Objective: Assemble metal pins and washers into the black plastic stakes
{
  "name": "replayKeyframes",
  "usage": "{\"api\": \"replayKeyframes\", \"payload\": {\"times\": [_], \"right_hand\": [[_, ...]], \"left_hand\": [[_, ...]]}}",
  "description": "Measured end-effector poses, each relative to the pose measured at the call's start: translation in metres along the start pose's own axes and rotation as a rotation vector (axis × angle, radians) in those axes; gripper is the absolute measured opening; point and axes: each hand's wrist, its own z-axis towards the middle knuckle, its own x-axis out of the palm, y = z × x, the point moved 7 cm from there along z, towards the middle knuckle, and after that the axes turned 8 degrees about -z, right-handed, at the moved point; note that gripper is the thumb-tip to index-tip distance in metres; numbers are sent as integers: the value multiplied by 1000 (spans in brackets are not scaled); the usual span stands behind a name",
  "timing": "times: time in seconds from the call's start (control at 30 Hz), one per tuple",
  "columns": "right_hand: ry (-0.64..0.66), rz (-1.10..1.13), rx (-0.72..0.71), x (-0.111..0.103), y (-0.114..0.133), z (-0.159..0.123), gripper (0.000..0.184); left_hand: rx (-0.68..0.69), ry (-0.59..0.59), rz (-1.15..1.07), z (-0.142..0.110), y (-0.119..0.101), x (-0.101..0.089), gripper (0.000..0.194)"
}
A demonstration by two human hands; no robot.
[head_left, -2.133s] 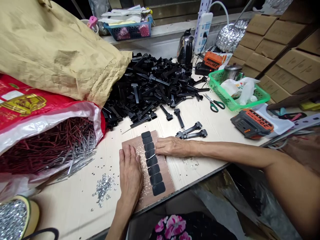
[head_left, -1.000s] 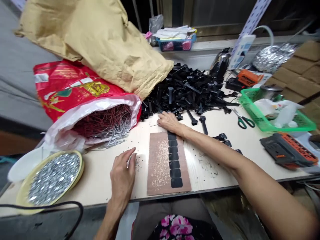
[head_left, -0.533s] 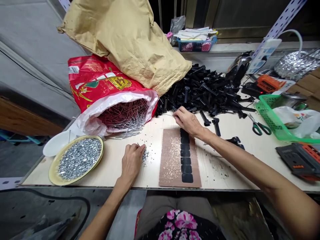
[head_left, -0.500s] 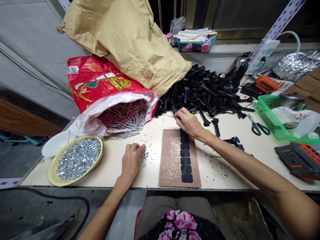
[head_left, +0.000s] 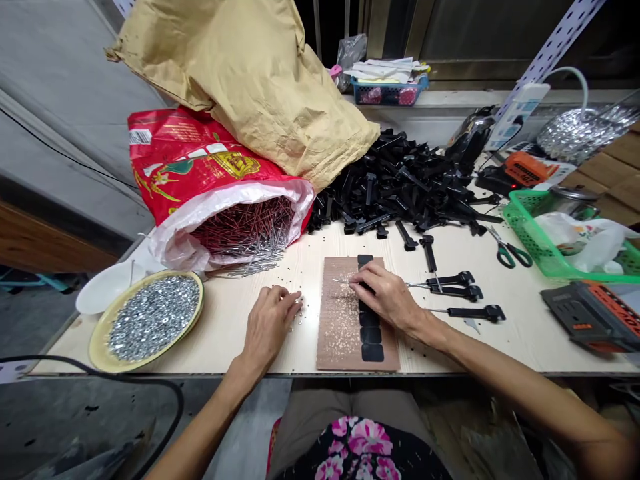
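My right hand [head_left: 383,293] is over the brown board [head_left: 333,353], fingers closed on a thin metal rod [head_left: 342,281] whose tip points left. Beneath that hand runs a column of black square pads [head_left: 371,335] on the board. To the left, my left hand [head_left: 270,320] has thumb and fingertips pinched together just above the table, among tiny loose metal bits [head_left: 299,319]. What its fingertips hold is too small to make out. Right of the board lie several black plastic pieces with rods [head_left: 475,312].
A yellow bowl of metal washers [head_left: 153,320] stands at the left. Behind it a red bag [head_left: 185,167] spills long thin rods. A heap of black plastic parts [head_left: 400,180] fills the back. Scissors [head_left: 510,253], a green basket [head_left: 530,227] and an orange-black tool battery [head_left: 595,320] are at right.
My right hand has come nearer, from the board's far end to over its middle, with the thin rod. My left hand has shifted slightly right over the small bits.
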Motion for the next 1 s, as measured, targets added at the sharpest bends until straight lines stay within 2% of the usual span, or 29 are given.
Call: {"api": "replayKeyframes", "payload": {"times": [0.2, 0.37, 0.43, 0.5, 0.6, 0.67, 0.8, 1.0], "right_hand": [[8, 37, 6, 1, 4, -11, 15], [-7, 78, 13, 1, 11, -11, 15], [-16, 111, 21, 1, 15, -10, 15], [-19, 148, 20, 2, 21, -10, 17], [-21, 180, 14, 5, 29, -8, 20], [-24, 182, 20, 8, 32, -7, 23], [-34, 139, 52, 10, 29, -5, 25], [-29, 69, 111, 4, 22, -7, 25]], "left_hand": [[32, 78, 59, -1, -10, 15, 28], [-41, 83, -50, 2, -7, 13, 24], [-110, 36, -214, 2, -6, 7, 21], [-259, -27, -480, 0, -1, 4, 21], [-573, -94, -1013, -2, 0, 12, 29], [-696, -133, -1301, 1, -10, 19, 34], [-728, -195, -1543, 14, -30, 23, 36], [-719, -192, -1633, 19, -38, 24, 32]]}}
